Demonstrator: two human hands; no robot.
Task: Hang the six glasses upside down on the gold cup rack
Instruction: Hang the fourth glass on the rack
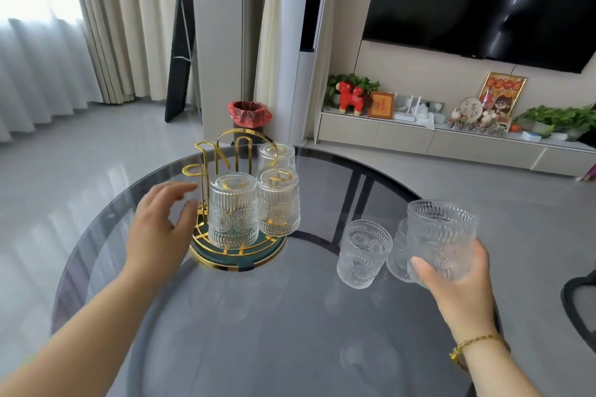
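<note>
The gold cup rack [225, 151] stands on a round green-and-gold base at the far left of the glass table [258, 316]. Three ribbed clear glasses hang upside down on it: one in front [233, 211], one to its right [279, 203], one behind [276, 155]. Its left prongs are bare. My left hand [161, 225] is open, fingers spread, just left of the rack's base. My right hand [451, 280] holds an upright glass [440, 238] above the table. Two more upright glasses stand there: one [363, 253] to the left, one [398, 254] partly hidden behind the held glass.
A bin with a red liner [250, 114] stands on the floor beyond the table. A low cabinet [419, 138] with plants and ornaments runs along the right wall under a dark television. A black chair edge [579, 303] shows at the right.
</note>
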